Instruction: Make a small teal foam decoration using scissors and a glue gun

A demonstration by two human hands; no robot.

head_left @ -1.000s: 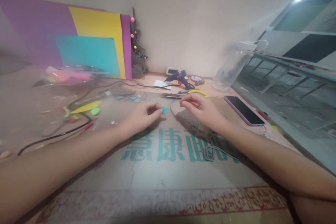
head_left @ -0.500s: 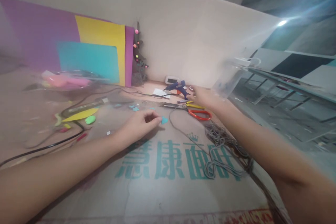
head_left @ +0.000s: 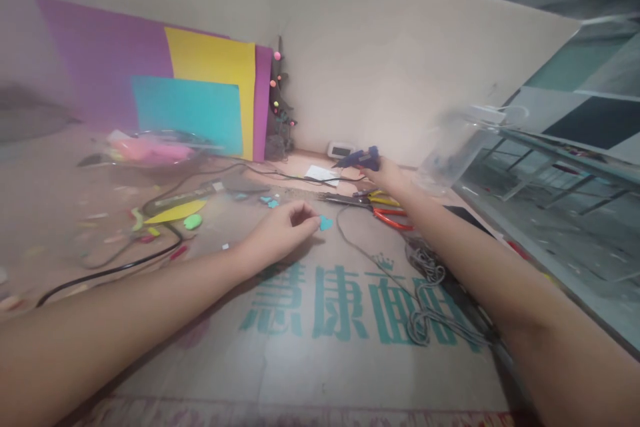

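Between thumb and fingertips, my left hand (head_left: 285,230) pinches a small turquoise foam piece (head_left: 326,222) just above the table covering. My right hand (head_left: 390,177) reaches to the back of the table, its fingers wrapped round the handle of a blue glue gun (head_left: 363,159). The nozzle of the gun points left, over a white paper (head_left: 321,175). Below my right wrist lie scissors with red handles (head_left: 393,218) and a yellow-handled tool (head_left: 383,198), partly hidden by the forearm. More turquoise scraps (head_left: 273,202) lie beyond my left hand.
A grey cord bundle (head_left: 425,267) lies under my right forearm. On the left are a yellow leaf-shaped piece (head_left: 175,211), a green blob (head_left: 193,221) and a black cable (head_left: 115,270). Coloured sheets (head_left: 187,110) lean at the back, beside a small white-framed device (head_left: 341,149).
My right hand has closed on the glue gun and lifted it off the table. My left hand still pinches the turquoise piece. The whole view has shifted slightly.
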